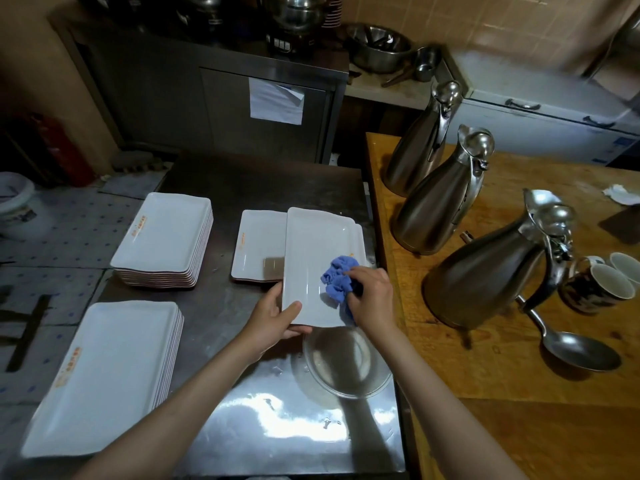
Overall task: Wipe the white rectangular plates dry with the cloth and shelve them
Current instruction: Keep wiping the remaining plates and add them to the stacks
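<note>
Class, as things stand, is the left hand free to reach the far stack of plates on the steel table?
Probably not yet: the left hand grips the plate being wiped. The path over the steel table to the far stack looks open.

Steel desk (242, 188) under fingers, wooden desk (519, 375) right of them, steel cabinet (173, 91) beyond, tan tiled wall (485, 22).

A white rectangular plate (311, 258) is held tilted over the tabletop's right edge, a bunched blue cloth (337, 278) pressed on its face.
</note>
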